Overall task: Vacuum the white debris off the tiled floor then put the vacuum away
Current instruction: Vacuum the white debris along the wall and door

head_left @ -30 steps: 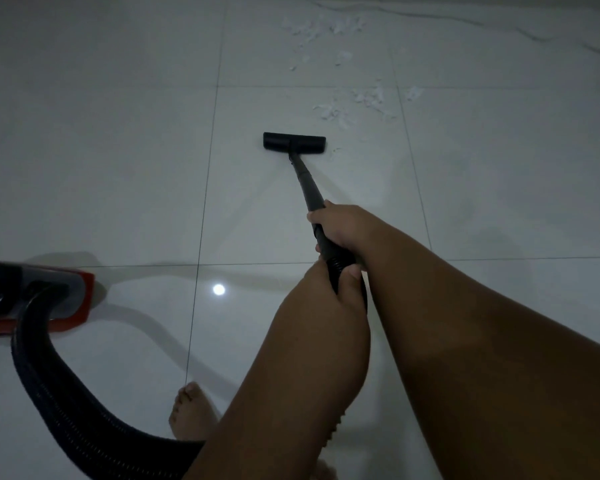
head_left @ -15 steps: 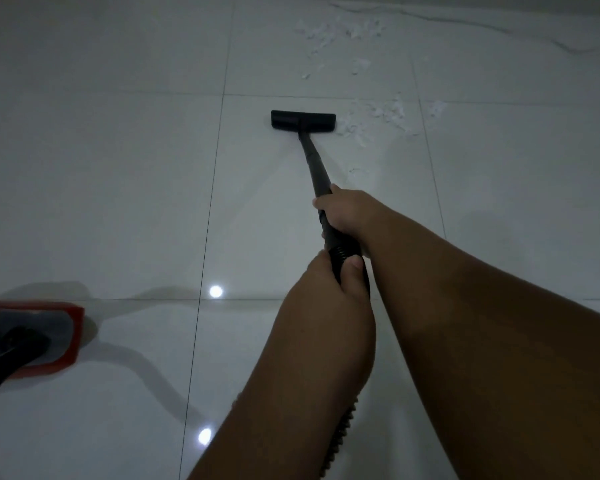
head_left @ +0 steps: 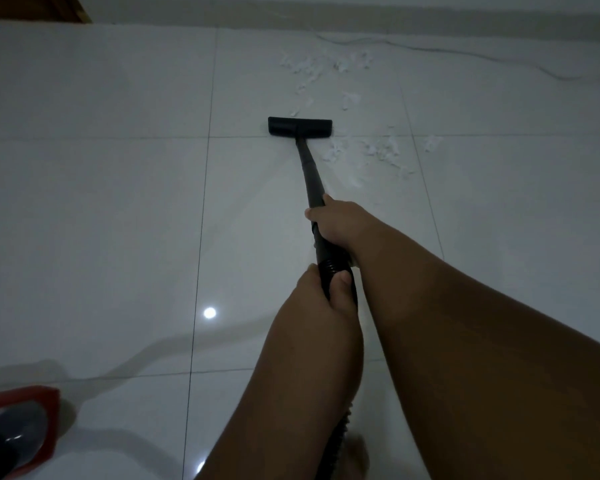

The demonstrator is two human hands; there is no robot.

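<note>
A black vacuum wand (head_left: 309,164) runs from my hands to its flat floor nozzle (head_left: 300,126), which rests on the white tiled floor (head_left: 118,202). My right hand (head_left: 340,223) grips the wand higher up; my left hand (head_left: 321,299) grips the ribbed hose end just behind it. White debris (head_left: 371,150) lies scattered right of the nozzle, and a second patch of debris (head_left: 323,67) lies further away beyond it. The red vacuum body (head_left: 18,431) sits at the bottom left, partly cut off by the frame.
A thin cable (head_left: 465,53) trails across the floor at the far right near the wall base (head_left: 326,15). A brown wooden edge (head_left: 49,8) shows at the top left. A ceiling light reflects (head_left: 209,312) on the glossy tiles.
The nozzle has been pushed forward over a tile joint, now level with the near debris patch. The view has tilted up, revealing the wall base; the vacuum body has dropped toward the frame's bottom left.
</note>
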